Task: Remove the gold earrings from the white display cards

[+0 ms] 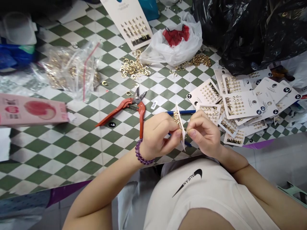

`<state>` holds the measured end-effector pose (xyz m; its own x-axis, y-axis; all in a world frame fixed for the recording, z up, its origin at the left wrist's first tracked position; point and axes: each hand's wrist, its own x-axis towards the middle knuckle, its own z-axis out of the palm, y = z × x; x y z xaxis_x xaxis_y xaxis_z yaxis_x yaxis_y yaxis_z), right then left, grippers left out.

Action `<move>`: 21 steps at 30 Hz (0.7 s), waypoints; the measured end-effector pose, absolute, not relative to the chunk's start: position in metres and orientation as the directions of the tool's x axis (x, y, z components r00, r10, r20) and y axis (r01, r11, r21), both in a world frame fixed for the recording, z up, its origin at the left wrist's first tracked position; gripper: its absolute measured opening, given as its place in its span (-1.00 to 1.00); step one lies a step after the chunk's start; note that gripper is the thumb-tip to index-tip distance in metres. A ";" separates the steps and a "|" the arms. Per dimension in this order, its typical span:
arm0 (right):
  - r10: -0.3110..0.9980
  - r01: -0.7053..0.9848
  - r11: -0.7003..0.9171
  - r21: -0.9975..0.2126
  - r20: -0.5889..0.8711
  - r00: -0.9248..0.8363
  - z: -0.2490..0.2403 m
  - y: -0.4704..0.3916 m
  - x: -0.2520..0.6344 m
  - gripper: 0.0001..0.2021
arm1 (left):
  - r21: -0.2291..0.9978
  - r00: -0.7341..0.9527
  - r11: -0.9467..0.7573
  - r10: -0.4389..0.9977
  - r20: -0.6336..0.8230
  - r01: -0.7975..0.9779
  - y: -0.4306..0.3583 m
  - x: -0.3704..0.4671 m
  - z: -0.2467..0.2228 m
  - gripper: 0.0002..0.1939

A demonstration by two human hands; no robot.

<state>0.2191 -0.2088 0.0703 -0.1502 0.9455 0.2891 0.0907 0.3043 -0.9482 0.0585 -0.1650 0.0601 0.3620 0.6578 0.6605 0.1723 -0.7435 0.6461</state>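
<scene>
My left hand (160,134), with a purple bead bracelet at the wrist, pinches a white earring card (181,126) that stands nearly edge-on to the view. Gold pieces line the card's left face. On the card's other side my right hand (203,132) has thumb and forefinger pressed together at a small metal piece on its surface. A blue tool (182,112) lies partly hidden behind the card and hands. Left of my left hand, red-handled pliers (134,107) rest with their jaws apart.
Finished-looking earring cards (242,103) are heaped at the right, below a black plastic bag (244,35). Gold hooks (133,67), a white bag (165,51) and another card (130,22) lie farther back. Leftward are a clear zip bag (72,72) and a pink box (33,110).
</scene>
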 end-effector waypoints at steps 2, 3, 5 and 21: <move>0.942 0.107 0.317 -0.942 0.300 -0.148 0.070 -0.209 0.219 -0.97 | 0.649 0.364 -0.743 0.657 0.660 0.165 -0.165 0.058 0.060 -0.90; 0.942 0.113 0.320 -0.941 0.302 -0.147 0.070 -0.209 0.219 -0.97 | 0.649 0.363 -0.743 0.657 0.661 0.163 -0.165 0.059 0.060 -0.90; 0.943 0.125 0.320 -0.939 0.303 -0.139 0.070 -0.209 0.218 -0.97 | 0.648 0.362 -0.744 0.656 0.662 0.163 -0.165 0.059 0.060 -0.90; 0.958 0.090 0.260 -0.961 0.246 -0.145 0.068 -0.207 0.222 -0.96 | 0.669 0.376 -0.729 0.667 0.644 0.147 -0.165 0.060 0.058 -0.88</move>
